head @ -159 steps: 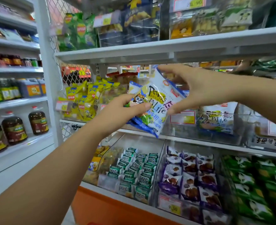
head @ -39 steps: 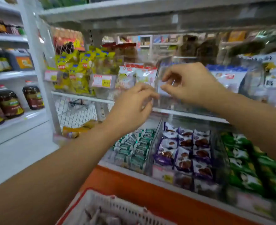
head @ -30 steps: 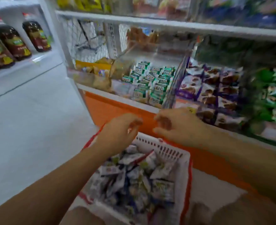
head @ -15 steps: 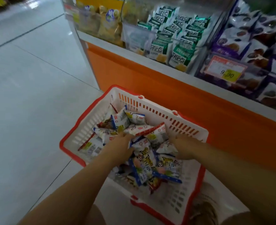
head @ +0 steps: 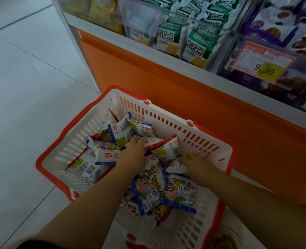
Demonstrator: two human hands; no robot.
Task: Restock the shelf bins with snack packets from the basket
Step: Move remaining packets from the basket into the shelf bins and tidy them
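Packets [head: 123, 132]: a dozen-odd heaped in one basket [head: 166, 112] | left hand [head: 136, 153] laid flat atop | right hand [head: 197, 163] among them, grip unclear

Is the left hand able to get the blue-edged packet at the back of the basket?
Probably yes. The left hand lies on the pile, its fingers right beside that packet, which sits on top with nothing over it.

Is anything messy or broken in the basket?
Nothing looks broken or spilled. The snack packets lie jumbled every which way inside the basket, and none is on the floor. The left hand and right hand reach in among them.
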